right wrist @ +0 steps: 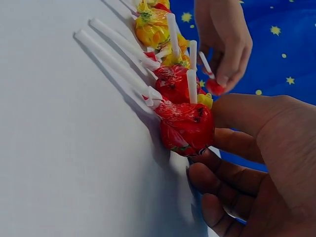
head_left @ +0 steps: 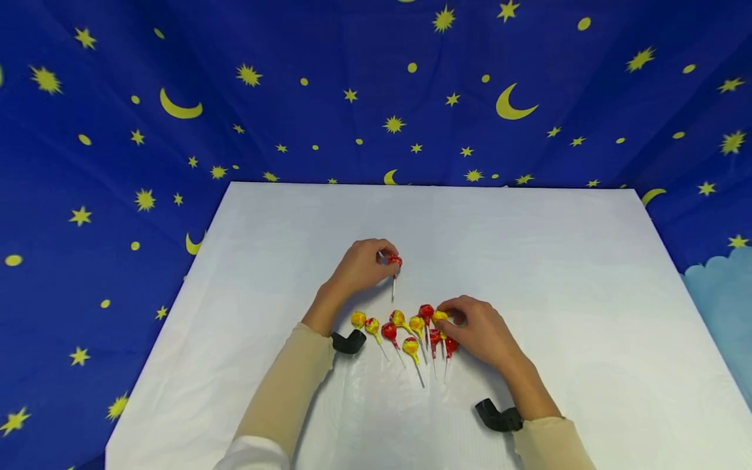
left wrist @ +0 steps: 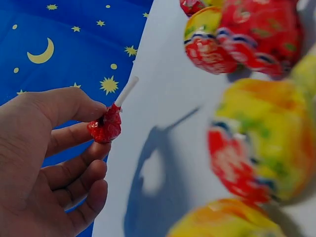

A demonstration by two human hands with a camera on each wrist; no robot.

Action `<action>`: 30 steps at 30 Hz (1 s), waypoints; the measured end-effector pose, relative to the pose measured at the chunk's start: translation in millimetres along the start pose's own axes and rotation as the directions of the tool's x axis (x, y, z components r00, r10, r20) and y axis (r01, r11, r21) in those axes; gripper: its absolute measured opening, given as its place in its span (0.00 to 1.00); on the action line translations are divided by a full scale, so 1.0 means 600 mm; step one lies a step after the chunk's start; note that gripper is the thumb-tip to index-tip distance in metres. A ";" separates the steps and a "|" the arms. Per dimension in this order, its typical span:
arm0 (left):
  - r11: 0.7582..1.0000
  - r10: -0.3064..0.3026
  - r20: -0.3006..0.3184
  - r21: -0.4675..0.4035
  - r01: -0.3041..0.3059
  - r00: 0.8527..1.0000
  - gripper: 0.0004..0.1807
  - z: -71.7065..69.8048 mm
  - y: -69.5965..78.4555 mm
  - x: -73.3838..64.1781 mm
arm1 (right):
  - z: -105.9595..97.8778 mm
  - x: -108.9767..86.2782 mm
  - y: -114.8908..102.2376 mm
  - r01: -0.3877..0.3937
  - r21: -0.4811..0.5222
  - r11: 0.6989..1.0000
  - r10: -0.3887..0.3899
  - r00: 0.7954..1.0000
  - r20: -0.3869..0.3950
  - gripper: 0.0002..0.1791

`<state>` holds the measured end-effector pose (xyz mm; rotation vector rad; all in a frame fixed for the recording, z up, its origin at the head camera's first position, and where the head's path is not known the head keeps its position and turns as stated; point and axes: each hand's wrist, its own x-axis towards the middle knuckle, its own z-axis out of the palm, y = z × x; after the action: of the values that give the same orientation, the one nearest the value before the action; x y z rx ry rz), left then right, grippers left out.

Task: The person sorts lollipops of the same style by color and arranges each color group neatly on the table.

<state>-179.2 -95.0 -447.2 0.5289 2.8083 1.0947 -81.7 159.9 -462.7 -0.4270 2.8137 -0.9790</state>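
My left hand (head_left: 365, 266) pinches a red-wrapped lollipop (left wrist: 105, 124) by its candy head, beyond the group of lollipops. In the head view its white stick points down toward me, and the left wrist view shows its shadow on the table. The thumb and fingertips of my right hand (head_left: 478, 326) pinch a yellow lollipop (head_left: 440, 316) at the right end of the group. In the right wrist view a red lollipop (right wrist: 187, 129) in front hides most of that yellow one. Near the right fingers lie more red lollipops (head_left: 425, 312).
Several yellow lollipops (head_left: 410, 346) and a red one (head_left: 389, 331) lie between the two arms, sticks toward me. All are on a white-covered table (head_left: 529, 241). Behind it hangs a blue cloth (head_left: 329, 117) with yellow stars and moons. A black wrist mount (head_left: 498, 416) sits at each wrist.
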 end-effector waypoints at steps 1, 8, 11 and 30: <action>1.000 0.001 -0.001 0.001 -0.001 1.000 0.09 0.001 0.001 0.004 | 0.000 0.000 0.000 -0.001 -0.003 1.000 0.001 1.000 0.002 0.14; 1.000 -0.007 -0.006 0.008 0.007 1.000 0.10 0.001 0.001 0.035 | 0.002 -0.002 0.001 -0.003 0.005 1.000 0.003 1.000 0.002 0.14; 1.000 -0.009 -0.012 -0.001 0.009 1.000 0.11 -0.003 -0.002 0.049 | 0.002 -0.003 0.000 -0.001 0.002 1.000 0.001 1.000 0.000 0.14; 0.998 -0.040 -0.014 0.045 0.040 0.999 0.09 -0.016 -0.013 0.126 | 0.007 -0.002 -0.001 0.012 -0.008 1.000 -0.012 1.000 -0.023 0.14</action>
<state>-254.0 -80.3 -441.9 0.4692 2.8478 1.0328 -79.6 157.5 -465.4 -0.4373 2.8400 -0.9818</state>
